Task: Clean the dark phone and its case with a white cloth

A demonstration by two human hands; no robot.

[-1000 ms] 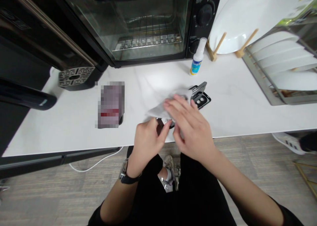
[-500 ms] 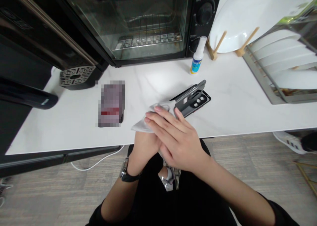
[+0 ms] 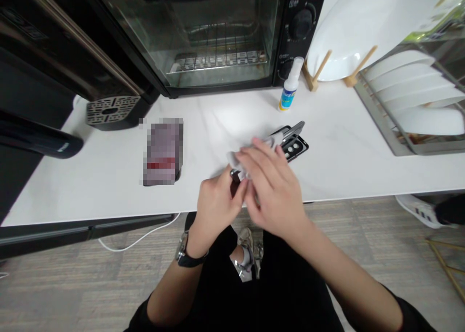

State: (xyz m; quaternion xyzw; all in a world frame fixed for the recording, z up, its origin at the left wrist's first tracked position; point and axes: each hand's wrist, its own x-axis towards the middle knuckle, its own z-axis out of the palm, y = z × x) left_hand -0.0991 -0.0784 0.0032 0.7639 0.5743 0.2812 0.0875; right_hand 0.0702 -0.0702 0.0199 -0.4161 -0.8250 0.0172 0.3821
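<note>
A dark phone (image 3: 293, 131) is held tilted above the counter, its far end sticking out past my fingers. My left hand (image 3: 216, 203), with a watch on the wrist, is closed around the phone's near end. Over the phone lies a light grey cloth (image 3: 235, 162), pressed against it by the fingers of my right hand (image 3: 274, 191). Most of the cloth and the middle of the phone are hidden under that hand. Just beyond, a black phone case (image 3: 301, 149) with camera holes rests on the white counter (image 3: 203, 123).
Left of my hands lies a blurred-out flat item (image 3: 163, 150). A small spray bottle (image 3: 288, 87) stands by the toaster oven (image 3: 218, 87). Plates (image 3: 407, 85) fill a rack at right, and a coffee machine (image 3: 112, 111) is at left. Someone's shoe (image 3: 417, 211) shows below the counter.
The phone has turned more edge-on. My right hand and the cloth have shifted right along it, and my left hand's thumb now shows at its near end.
</note>
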